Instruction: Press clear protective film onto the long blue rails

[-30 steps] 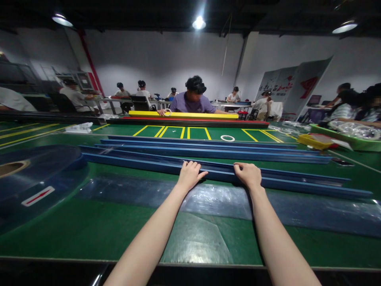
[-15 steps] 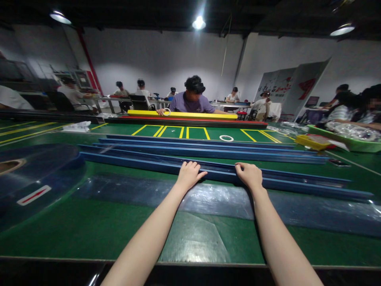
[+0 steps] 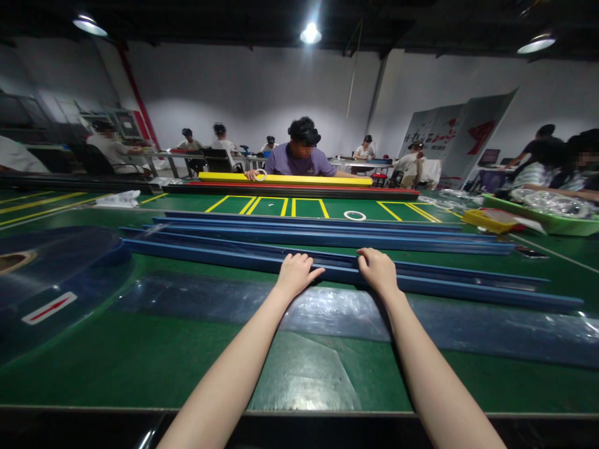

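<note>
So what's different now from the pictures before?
The right hand moved a little left along the nearest blue channel, closer to the left hand. I can't see anything newly grabbed or let go. The left hand, the channel and the clear strip stayed put.

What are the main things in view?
Near channel: 1, blue, centre
Farther channels: at least 2, blue, beyond
Film strip: 1, clear, this side of near channel
Film roll: 1, bluish, left
Rings: 2, white, beyond channels
Long bar: 1, yellow, far side
Trays: 2, yellow and green, right
Table: 1, green, underneath
People: several, mixed clothing, background
Lamps: 3, white, ceiling
Left hand: 1, bare, on near channel
Right hand: 1, bare, on near channel
</note>
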{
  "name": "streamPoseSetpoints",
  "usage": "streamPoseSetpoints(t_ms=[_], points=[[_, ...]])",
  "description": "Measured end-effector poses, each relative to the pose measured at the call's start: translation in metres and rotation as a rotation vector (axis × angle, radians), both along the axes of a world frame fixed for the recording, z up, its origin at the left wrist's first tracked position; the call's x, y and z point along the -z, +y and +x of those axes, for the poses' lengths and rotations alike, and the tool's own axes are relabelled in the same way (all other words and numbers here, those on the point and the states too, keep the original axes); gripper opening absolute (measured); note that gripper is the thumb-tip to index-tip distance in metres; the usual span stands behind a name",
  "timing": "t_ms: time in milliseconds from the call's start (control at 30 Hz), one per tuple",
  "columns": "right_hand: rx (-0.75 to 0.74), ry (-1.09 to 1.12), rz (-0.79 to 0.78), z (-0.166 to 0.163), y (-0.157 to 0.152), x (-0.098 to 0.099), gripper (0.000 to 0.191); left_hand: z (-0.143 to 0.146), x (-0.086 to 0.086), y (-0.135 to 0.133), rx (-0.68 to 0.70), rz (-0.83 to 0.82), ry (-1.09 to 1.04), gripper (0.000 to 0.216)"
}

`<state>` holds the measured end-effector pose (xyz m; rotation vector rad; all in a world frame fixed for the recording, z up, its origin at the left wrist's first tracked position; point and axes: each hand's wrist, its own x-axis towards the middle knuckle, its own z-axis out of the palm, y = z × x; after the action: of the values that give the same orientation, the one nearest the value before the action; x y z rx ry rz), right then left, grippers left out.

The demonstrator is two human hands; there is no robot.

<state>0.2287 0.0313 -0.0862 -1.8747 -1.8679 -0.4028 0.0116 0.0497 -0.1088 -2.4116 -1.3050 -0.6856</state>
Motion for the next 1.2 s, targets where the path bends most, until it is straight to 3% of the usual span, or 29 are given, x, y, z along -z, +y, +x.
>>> streamPoseSetpoints(t_ms=[200, 1200], points=[[-0.114, -0.101, -0.047, -0.015, 0.000, 0.001, 0.030, 0.000, -0.001, -0.001, 0.000, -0.015, -0.006, 0.043], [-0.087, -0.085, -0.093, -0.011, 0.001, -0.003, 0.031, 0.000, 0.000, -0.002, 0.008, -0.001, -0.022, 0.039]])
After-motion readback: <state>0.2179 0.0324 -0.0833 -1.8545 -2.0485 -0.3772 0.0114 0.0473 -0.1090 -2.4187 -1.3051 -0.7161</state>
